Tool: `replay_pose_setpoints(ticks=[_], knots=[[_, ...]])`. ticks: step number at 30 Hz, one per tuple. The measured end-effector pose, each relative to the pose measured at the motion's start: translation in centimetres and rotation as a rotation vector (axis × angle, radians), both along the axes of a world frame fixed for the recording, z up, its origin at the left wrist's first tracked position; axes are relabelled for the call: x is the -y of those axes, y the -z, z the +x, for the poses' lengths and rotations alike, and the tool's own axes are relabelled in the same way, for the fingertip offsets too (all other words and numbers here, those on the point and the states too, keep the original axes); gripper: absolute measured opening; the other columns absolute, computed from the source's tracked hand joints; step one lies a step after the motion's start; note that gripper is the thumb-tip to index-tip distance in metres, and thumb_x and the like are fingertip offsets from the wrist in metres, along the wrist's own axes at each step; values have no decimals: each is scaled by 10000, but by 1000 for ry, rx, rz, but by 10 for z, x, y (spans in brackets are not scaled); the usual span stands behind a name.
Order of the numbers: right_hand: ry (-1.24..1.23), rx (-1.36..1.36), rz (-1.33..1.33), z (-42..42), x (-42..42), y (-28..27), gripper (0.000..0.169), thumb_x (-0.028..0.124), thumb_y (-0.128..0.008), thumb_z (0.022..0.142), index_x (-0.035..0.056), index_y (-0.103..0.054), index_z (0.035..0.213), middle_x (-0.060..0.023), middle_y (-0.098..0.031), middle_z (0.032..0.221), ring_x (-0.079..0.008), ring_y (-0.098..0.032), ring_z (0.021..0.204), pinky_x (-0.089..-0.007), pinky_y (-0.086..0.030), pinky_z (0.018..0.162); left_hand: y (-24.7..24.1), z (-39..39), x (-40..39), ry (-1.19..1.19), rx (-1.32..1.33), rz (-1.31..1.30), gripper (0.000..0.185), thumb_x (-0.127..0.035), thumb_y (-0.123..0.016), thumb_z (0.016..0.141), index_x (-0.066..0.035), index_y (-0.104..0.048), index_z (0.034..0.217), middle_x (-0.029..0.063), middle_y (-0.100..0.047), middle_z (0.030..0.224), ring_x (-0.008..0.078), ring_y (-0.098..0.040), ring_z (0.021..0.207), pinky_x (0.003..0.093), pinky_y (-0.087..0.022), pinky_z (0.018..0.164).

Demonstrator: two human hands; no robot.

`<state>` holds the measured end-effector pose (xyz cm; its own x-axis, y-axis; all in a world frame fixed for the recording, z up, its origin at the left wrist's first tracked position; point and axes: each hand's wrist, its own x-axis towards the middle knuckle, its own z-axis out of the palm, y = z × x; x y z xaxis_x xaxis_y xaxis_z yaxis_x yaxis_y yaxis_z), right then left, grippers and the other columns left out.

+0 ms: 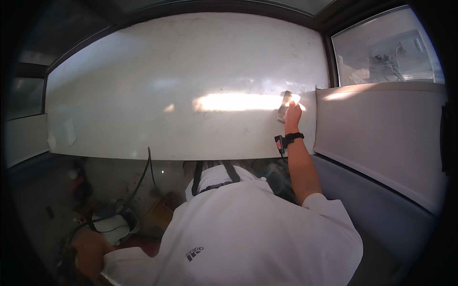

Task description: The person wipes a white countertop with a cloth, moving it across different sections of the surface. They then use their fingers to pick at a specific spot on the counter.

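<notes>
My right hand grips a greyish-brown folded cloth or pad against the white countertop, near its right end. The pad stands lengthwise away from me, and strong light washes out part of the fingers. A black strap with a small device circles my right wrist. My left arm hangs low at the lower left; its hand cannot be made out in the dark rim of the picture.
Dark-framed glass panes border the countertop. A pale side ledge adjoins it on the right. A white paper scrap lies at the left. Below the front edge are a black hose, a yellowish box and a white bag.
</notes>
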<state>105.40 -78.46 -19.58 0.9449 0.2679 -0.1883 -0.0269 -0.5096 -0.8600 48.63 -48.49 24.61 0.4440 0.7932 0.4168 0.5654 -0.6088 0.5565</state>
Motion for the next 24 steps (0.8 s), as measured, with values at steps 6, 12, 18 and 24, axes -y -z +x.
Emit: replay_pose_setpoints(ticks=[6, 12, 18, 24], knots=[[-157, 80, -154, -25, -121, -1, 412, 394, -587, 1012, 0, -667, 1101, -212, -671, 932, -415, -647, 972, -449, -518, 916, 110, 29, 10, -20, 9, -190, 319, -59, -525, 983, -45, -611, 1290, 149, -526, 1459, 340, -451, 1393, 443, -350, 1176], [-1066, 519, -162, -199, -159, -62, 266, 198, -587, 987, 49, -659, 1195, -215, -682, 1029, -404, -639, 997, -468, -527, 880, 278, 66, 75, 97, -171, -392, 295, -8, -543, 963, -49, -645, 1237, 135, -554, 1431, 354, -464, 1378, 448, -367, 1170], [-908, 455, -378, -195, -137, -61, 211, 108, -645, 923, 12, -649, 1111, -182, -681, 1027, -395, -619, 988, -469, -522, 858, 285, 82, 127, 266, -157, -446, 274, -10, -566, 923, -66, -668, 1171, 104, -595, 1382, 350, -490, 1367, 467, -413, 1113], [-896, 765, -301, -174, -163, -62, 183, 121, -635, 942, 57, -659, 1112, -109, -680, 997, -331, -584, 1023, -445, -518, 857, 287, 60, 133, 177, -147, -474, 266, -8, -559, 925, -59, -668, 1162, 103, -604, 1367, 358, -496, 1354, 464, -422, 1104]])
